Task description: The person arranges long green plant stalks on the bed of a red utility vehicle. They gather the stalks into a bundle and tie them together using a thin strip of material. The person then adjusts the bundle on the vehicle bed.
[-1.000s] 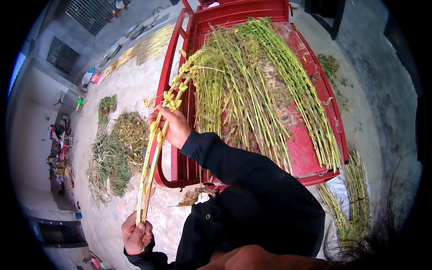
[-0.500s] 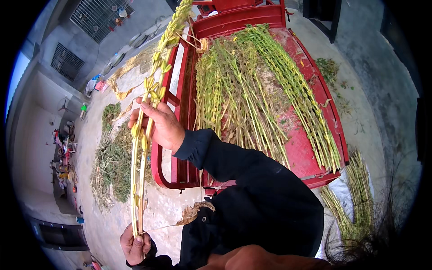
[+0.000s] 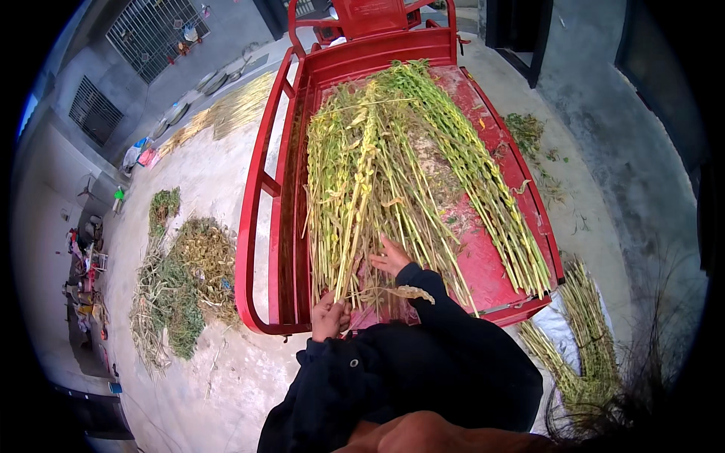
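Observation:
My left hand (image 3: 330, 316) is closed around the butt ends of a few yellow-green sesame stalks (image 3: 361, 185), near the rear edge of a red cart bed (image 3: 495, 283). These stalks point away from me, over a layer of similar stalks on the bed. My right hand (image 3: 390, 257) is just to their right, fingers stretched out and apart, holding nothing. A dry curled leaf (image 3: 413, 293) sticks out sideways near the butt ends, in front of my right sleeve.
Another row of green stalks (image 3: 483, 181) lies along the bed's right side. A red side rail (image 3: 248, 249) bounds the left. Heaps of dried plants (image 3: 189, 279) lie on the concrete floor at left, and tied bundles (image 3: 593, 332) rest on a white sheet at lower right.
The held stalks have moved right and down from beside the cart onto the pile in its bed. My right hand has let go of them; my left hand still grips their butt ends.

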The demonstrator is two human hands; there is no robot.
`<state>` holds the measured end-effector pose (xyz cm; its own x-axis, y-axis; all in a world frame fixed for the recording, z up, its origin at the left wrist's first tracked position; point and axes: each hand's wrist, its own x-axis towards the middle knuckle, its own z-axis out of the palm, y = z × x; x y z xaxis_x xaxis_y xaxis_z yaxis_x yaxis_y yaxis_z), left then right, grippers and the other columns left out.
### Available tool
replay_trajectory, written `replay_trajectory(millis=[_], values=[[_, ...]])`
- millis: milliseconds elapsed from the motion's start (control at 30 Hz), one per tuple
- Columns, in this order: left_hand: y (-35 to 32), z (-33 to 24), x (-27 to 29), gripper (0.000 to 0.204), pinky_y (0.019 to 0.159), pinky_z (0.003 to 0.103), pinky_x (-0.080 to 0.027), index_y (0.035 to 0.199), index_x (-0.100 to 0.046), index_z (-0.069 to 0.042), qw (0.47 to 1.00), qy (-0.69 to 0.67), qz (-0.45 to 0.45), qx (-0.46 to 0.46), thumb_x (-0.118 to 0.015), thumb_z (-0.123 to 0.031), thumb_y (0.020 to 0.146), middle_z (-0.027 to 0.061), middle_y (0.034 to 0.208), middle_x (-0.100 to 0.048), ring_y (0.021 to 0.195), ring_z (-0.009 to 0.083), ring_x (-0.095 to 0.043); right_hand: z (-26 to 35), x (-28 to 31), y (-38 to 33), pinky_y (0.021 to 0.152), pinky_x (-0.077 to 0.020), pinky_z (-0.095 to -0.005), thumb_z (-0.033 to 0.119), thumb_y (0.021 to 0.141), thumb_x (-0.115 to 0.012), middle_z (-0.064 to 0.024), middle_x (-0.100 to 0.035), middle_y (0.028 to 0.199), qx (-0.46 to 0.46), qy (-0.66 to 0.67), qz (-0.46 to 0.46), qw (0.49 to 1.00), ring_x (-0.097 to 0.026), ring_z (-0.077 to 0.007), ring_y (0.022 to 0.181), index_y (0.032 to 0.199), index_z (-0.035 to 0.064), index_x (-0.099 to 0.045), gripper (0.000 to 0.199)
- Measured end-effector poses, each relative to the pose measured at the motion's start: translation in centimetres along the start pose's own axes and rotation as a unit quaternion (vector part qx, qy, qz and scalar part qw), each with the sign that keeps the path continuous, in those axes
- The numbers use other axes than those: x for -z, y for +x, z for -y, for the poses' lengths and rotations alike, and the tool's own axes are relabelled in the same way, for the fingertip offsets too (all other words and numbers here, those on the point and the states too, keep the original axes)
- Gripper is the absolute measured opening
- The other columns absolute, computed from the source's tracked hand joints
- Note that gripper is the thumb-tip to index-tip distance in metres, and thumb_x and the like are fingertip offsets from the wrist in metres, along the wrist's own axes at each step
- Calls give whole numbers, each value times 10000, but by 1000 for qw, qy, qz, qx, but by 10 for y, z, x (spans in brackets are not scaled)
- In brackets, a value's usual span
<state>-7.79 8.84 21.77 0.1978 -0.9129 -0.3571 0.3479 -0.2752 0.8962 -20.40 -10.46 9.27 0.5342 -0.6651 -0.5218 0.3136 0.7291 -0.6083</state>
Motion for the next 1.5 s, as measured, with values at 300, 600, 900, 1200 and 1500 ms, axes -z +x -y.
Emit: replay_trajectory(millis=[300,600,900,1200,1500], values=[[-8,24,-36,251,358,177,-231,1149,-469,-29,994,-11,23,-111,-403,-90,915,-5,615,-436,400,32,-307,20,-87,-100,673,-498,-296,165,886,-541,-138,-548,986,159,-33,182,970,-606,-188,784,1321,4,-250,548],[38,78,-29,198,413,191,-324,1116,-469,-70,985,-163,61,8,-409,-101,930,10,681,-481,469,61,-393,-32,-43,-32,473,-479,-311,76,850,-570,-87,-556,798,112,82,92,986,-545,-140,602,1267,59,-322,486],[69,143,-30,152,716,381,-528,1051,-438,-75,948,-99,155,261,-386,-36,914,91,913,-560,807,221,-594,-65,61,9,446,-425,-308,155,899,-500,-65,-517,709,-73,16,-2,997,-488,-169,534,901,76,-474,83],[74,159,-17,129,738,334,-515,1010,-516,-93,933,7,173,316,-501,-116,883,40,901,-591,840,186,-593,-74,55,-21,357,-370,-307,166,850,-553,-84,-512,632,-14,-107,-96,990,-490,-168,461,874,30,-497,149],[90,127,-14,253,637,227,-484,1080,-522,-47,998,18,52,18,-589,-152,859,23,893,-568,776,96,-560,-82,73,-29,313,-292,-282,129,868,-525,-18,-417,498,73,-275,-126,950,-386,-123,359,851,37,-527,93]])
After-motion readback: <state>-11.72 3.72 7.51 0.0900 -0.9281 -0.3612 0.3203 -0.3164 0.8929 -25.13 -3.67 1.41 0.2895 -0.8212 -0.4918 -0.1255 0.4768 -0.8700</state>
